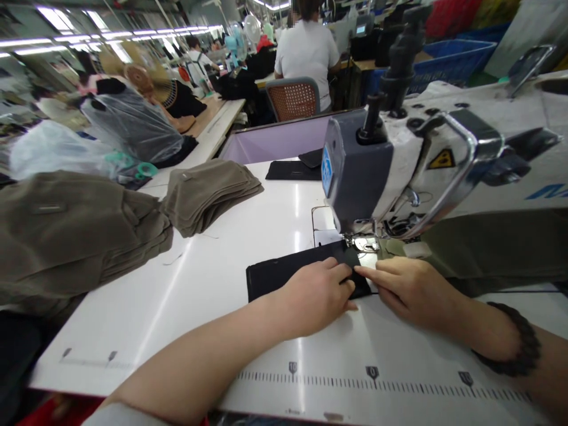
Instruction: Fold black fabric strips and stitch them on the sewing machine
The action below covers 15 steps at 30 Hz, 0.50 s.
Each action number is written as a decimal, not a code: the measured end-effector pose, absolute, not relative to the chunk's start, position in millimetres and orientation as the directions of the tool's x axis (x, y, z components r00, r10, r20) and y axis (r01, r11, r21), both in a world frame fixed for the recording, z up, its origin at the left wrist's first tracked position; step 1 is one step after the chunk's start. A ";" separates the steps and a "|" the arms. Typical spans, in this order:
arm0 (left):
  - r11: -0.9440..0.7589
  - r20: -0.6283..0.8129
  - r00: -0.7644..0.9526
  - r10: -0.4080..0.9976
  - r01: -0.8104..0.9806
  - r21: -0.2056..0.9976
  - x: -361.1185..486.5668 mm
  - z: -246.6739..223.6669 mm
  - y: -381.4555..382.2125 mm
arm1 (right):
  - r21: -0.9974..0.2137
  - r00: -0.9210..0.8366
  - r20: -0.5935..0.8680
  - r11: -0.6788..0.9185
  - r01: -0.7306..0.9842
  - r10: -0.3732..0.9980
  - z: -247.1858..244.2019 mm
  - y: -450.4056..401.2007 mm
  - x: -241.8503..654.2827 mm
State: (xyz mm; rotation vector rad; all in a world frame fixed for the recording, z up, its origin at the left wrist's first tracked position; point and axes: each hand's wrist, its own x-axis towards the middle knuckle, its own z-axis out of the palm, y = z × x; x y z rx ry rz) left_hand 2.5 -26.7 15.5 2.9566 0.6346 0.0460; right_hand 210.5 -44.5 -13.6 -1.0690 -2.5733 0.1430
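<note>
A black fabric piece [275, 273] lies flat on the white sewing table, its right end beside the presser foot [364, 244] of the sewing machine [361, 171]. My left hand [317, 296] rests on the black fabric, fingers bent and pressed on it near its right end. Close by, my right hand [406, 290] has its index finger stretched out to the fabric's right edge, just in front of the presser foot. A dark beaded bracelet circles my right wrist. Olive fabric [497, 245] lies to the right, under the machine arm.
Stacks of olive fabric pieces [206, 192] lie at the left. More black pieces [293, 170] are behind the machine head. A printed ruler [332, 381] runs along the front edge. Beyond are a chair [293, 99], a blue crate [461, 59] and a person in white [306, 56].
</note>
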 end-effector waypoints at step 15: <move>-0.908 -0.015 0.924 0.383 0.379 0.180 -0.8 24.0 -27.8 | -0.114 -0.755 0.279 0.802 0.587 0.593 -2.5 -53.6 207.9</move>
